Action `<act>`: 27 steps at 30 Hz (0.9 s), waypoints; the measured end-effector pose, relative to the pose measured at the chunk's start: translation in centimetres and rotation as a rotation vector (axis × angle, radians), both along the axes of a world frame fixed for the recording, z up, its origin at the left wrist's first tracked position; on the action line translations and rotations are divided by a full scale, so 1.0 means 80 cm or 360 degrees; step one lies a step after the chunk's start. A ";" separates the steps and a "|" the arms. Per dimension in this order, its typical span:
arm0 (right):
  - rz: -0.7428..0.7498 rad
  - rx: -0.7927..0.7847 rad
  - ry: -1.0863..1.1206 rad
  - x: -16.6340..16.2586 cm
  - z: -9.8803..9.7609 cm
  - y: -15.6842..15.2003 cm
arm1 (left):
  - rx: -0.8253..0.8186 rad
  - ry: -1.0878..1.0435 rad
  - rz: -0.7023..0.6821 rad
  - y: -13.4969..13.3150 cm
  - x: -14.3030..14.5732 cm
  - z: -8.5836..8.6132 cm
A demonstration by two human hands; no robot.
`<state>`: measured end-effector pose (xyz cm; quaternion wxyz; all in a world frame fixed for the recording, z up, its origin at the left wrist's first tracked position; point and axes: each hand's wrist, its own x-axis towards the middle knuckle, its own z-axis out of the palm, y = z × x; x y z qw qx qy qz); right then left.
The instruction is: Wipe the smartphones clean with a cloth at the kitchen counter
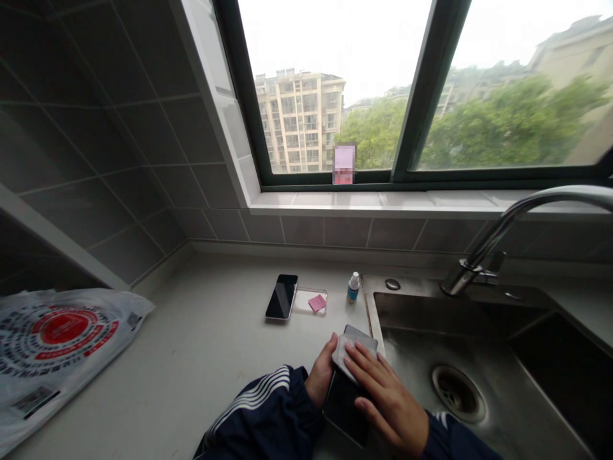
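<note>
My left hand (322, 377) grips the left edge of a flat device with a dark glossy screen (342, 406), like a large phone or small tablet. Across the screen's upper part lies a pale grey cloth (341, 354). My right hand (385, 393) rests on the cloth and screen with its fingers stretched out flat, thumb apart. On the counter beyond lie a black-screened smartphone (281, 297), a clear phone case (302, 300) and, on the case, a small pink square (317, 303). A small white-capped bottle (353, 289) with a blue label stands upright to their right.
To the right is a steel sink (407, 345) with a drain (458, 393) and a curved chrome faucet (493, 236). A printed white plastic bag (119, 326) lies at the left of the counter (201, 319). A window and tiled sill (359, 199) stand behind.
</note>
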<state>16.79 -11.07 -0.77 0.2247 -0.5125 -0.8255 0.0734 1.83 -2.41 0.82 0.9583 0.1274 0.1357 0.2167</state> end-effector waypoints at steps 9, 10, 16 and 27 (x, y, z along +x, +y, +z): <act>-0.0027 0.0011 0.0038 -0.002 0.003 0.000 | 0.0048 0.0005 -0.0029 0.000 0.000 0.007; -0.0023 0.0011 0.0026 -0.002 0.003 0.000 | 0.0051 0.0005 -0.0029 0.000 0.000 0.007; -0.0027 0.0057 0.0038 -0.001 0.004 0.001 | 0.0047 -0.0017 -0.0016 -0.002 -0.001 0.006; -0.0111 0.0062 -0.0096 0.019 0.001 0.008 | 0.0303 -0.0021 -0.0222 0.001 -0.012 -0.004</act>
